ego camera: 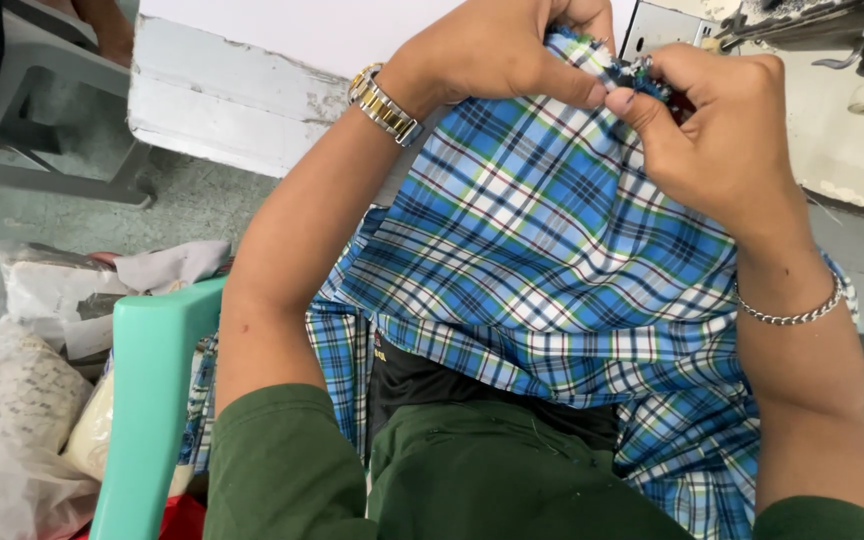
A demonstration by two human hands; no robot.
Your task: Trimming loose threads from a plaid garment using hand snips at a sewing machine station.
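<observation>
Cloth: blue plaid fabric (552,260) draped from lap up to the table edge (232,110).
Left hand (497,50): fingers pinched shut on the fabric's top edge.
Right hand (722,130): thumb and forefinger closed on the same edge, touching the left.
Progress: edge gathered at the sewing machine (812,30); not yet under it.

The upper edge of a blue plaid cloth (552,240) is pinched between the left hand (507,50) and right hand (717,130), beside a white desk (252,90); the rest is draped over the lap.
</observation>
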